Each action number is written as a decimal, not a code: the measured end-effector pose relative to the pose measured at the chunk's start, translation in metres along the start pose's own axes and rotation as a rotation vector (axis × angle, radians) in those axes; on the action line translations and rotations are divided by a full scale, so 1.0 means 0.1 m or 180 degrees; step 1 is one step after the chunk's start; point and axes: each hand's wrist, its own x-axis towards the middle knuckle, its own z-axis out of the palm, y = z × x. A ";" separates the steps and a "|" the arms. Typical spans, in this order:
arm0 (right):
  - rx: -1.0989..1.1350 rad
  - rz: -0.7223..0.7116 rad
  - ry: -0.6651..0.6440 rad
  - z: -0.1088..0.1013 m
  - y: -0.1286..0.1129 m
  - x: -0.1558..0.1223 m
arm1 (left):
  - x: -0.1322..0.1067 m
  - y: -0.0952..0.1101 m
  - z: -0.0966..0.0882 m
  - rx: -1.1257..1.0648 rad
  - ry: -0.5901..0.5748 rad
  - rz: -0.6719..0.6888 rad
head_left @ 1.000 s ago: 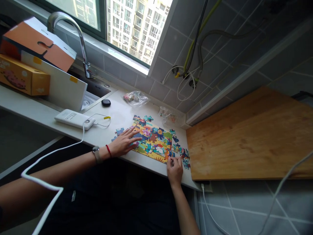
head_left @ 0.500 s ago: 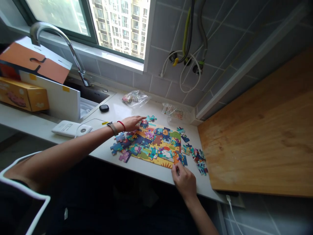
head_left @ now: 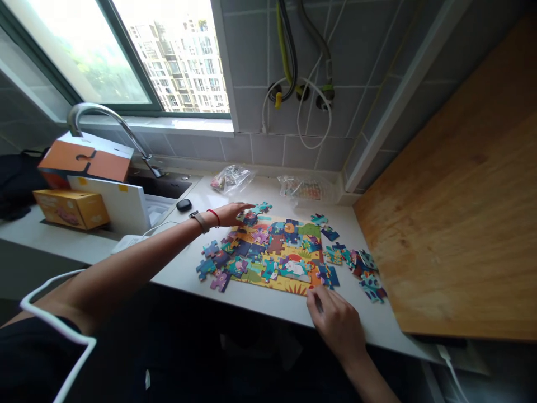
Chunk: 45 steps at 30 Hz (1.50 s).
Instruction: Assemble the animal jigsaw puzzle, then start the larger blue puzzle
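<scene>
A colourful puzzle board [head_left: 293, 287] with animal pictures lies on the counter, with loose puzzle pieces [head_left: 208, 266] on and around it. My left hand [head_left: 232, 214] reaches over the board's far left corner, fingers stretched out and apart. Its fingertips are above or against a few pieces [head_left: 250, 218] there; whether they touch cannot be made out. At the near right corner of the board rests my right hand [head_left: 339, 320], its fingers curled in with nothing visible between them. Blue pieces [head_left: 328, 275] lie just beyond its knuckles.
Clear plastic bags [head_left: 234, 179] lie at the back by the tiled wall. To the left are a black case [head_left: 183, 205], a white device [head_left: 126, 244], boxes [head_left: 71, 208] and a sink with a tap [head_left: 145, 152]. A wooden panel [head_left: 453, 224] bounds the right side.
My view has tilted and shifted, so the board and counter appear further right. Both hands keep nearly the same place and shape at the board.
</scene>
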 end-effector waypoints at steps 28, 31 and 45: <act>0.0149 0.0081 0.0051 0.00 0.01 0.01 | -0.15 -0.06 -0.56 -0.1285 -0.0177 -0.1242; 0.0172 0.0064 0.0058 -0.01 0.01 0.01 | -0.14 0.30 -0.46 -0.1965 -0.0256 -0.1251; 0.0182 0.0135 -0.0032 0.01 0.02 0.00 | 0.29 1.44 0.14 -0.3086 -0.0671 -0.1047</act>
